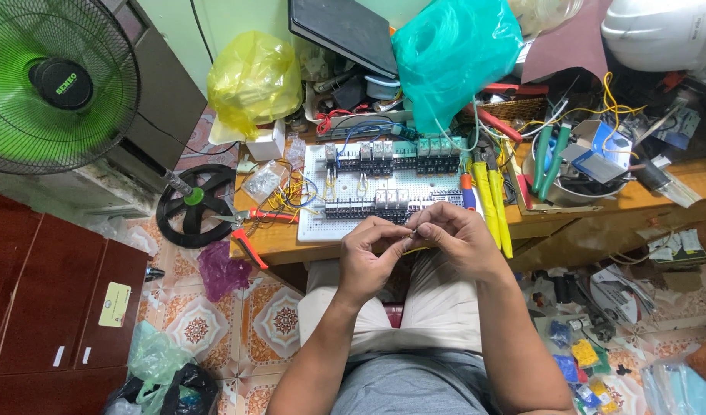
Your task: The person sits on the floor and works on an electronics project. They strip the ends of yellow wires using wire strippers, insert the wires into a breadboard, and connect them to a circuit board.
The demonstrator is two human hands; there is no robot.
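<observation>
Pinching a thin yellow wire (pixel 411 244) between them, the left hand (pixel 366 257) and right hand (pixel 453 237) meet fingertip to fingertip above the lap, both closed on it. The wire sits at the point where the fingers touch, mostly hidden, just in front of the white perforated panel (pixel 314 223) of relays on the wooden bench (pixel 599 207). Such a fine piece could probably slip from the grip and drop to the patterned floor (pixel 272 315), where scattered small parts would make it hard to find.
</observation>
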